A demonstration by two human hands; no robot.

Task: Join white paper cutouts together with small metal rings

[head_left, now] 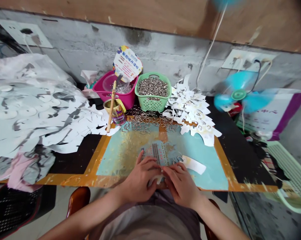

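My left hand [142, 177] and my right hand [182, 184] meet at the table's front edge, fingertips pinched close together. A small white piece [156, 180] shows under the fingers of my left hand. What the fingertips of my right hand pinch is too small to make out. Just behind the hands lies a printed sheet [158, 151] on the light blue work mat [203, 156]. To the right of it rests a white strip [194, 164] with metal clips at its left end. Loose metal clips [142, 122] are spread along the back of the mat.
A green basket [153, 104] of metal clips and a pink basket [127, 100] stand at the back. A wooden stick [111, 108] leans in a tin [119, 115]. White cut sheets [72, 128] pile up left; white pieces [194, 111] lie right, near a fan [238, 94].
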